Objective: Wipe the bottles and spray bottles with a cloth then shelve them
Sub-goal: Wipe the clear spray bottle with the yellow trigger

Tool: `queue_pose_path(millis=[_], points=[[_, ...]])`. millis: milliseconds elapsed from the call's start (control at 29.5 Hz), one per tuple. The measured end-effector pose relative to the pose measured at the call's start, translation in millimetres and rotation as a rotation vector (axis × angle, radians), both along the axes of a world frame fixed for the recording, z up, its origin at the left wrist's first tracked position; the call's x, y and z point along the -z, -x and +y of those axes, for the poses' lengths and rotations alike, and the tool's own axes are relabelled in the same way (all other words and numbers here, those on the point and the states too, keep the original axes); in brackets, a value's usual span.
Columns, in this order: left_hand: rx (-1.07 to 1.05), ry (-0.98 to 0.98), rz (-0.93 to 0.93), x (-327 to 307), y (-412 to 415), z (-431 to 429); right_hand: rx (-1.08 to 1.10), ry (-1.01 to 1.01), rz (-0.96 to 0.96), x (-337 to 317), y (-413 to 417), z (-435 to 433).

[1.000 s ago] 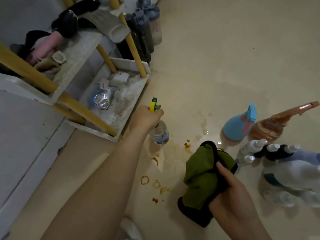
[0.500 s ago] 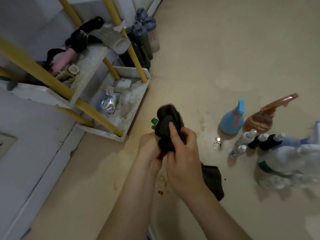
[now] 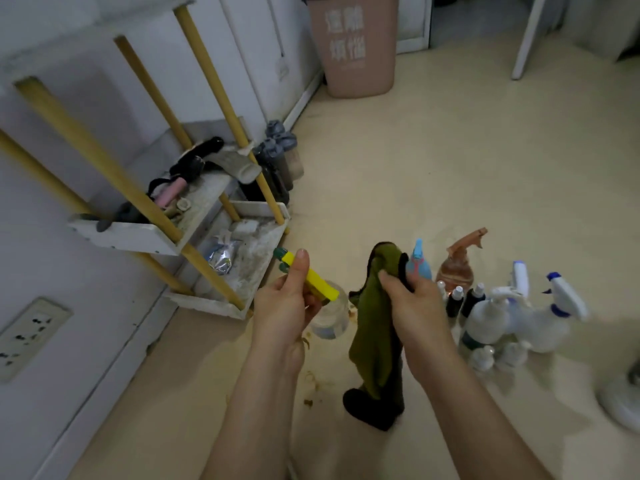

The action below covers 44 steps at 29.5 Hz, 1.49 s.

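My left hand (image 3: pixel 289 306) grips a clear spray bottle (image 3: pixel 329 315) by its yellow and green trigger head, thumb along the top. My right hand (image 3: pixel 412 306) grips a green cloth with a dark edge (image 3: pixel 372 323), which hangs down beside the bottle without touching it. On the floor to the right stand a blue spray bottle (image 3: pixel 417 263), a brown spray bottle (image 3: pixel 455 268), several small dark and white bottles (image 3: pixel 462 301) and white spray bottles (image 3: pixel 550 315). The white shelf with yellow posts (image 3: pixel 214 299) stands at the left.
The shelf's trays hold a foil packet (image 3: pixel 221 256), a pink item and dark clutter. Grey-capped bottles (image 3: pixel 280 150) stand behind the shelf by the wall. A pink bin (image 3: pixel 356 46) is at the back. Brown stains (image 3: pixel 311 389) mark the floor. A wall socket (image 3: pixel 26 337) sits low left.
The cloth was wrapped round the bottle's head half a second ago; now my right hand has drawn it off to the right, baring the yellow trigger. The view has tilted up.
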<state>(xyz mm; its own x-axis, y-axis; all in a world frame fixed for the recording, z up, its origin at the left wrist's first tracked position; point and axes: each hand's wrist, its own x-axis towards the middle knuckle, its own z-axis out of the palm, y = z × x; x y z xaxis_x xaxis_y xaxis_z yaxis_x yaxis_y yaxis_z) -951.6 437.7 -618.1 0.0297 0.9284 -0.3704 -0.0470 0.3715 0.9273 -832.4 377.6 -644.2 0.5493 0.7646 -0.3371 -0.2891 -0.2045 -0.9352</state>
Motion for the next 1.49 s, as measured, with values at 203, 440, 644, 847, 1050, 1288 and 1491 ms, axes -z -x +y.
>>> queue_pose_path(millis=[203,440,644,847,1050,1288,1491], points=[[0.12,-0.046,0.028,-41.7,-4.8,-30.4,-0.282,-0.344,-0.259,-32.9,64.2,-33.3],[0.096,-0.309,0.353,-40.6,-1.1,-55.5,-0.24,-0.245,-0.194,-13.3,60.7,-31.6],[0.029,-0.389,0.369,-62.8,19.4,-50.4,-0.465,-0.194,-0.156,-18.4,38.8,-42.5],[0.1,-0.373,0.342,-86.1,29.3,-37.2,-0.659,-0.131,-1.15,-28.1,54.9,-53.5],[0.241,-0.462,0.407,-97.9,24.4,-43.1,-0.757,-0.053,-0.993,-24.9,1.2,-14.1],[0.335,-0.344,0.306,-120.2,15.5,-22.1,-0.505,-0.275,-0.368,-6.3,12.5,-32.6],[0.421,-0.27,0.282,-131.3,1.9,-6.3,-0.406,-0.255,-0.446,-27.2,12.6,-36.9]])
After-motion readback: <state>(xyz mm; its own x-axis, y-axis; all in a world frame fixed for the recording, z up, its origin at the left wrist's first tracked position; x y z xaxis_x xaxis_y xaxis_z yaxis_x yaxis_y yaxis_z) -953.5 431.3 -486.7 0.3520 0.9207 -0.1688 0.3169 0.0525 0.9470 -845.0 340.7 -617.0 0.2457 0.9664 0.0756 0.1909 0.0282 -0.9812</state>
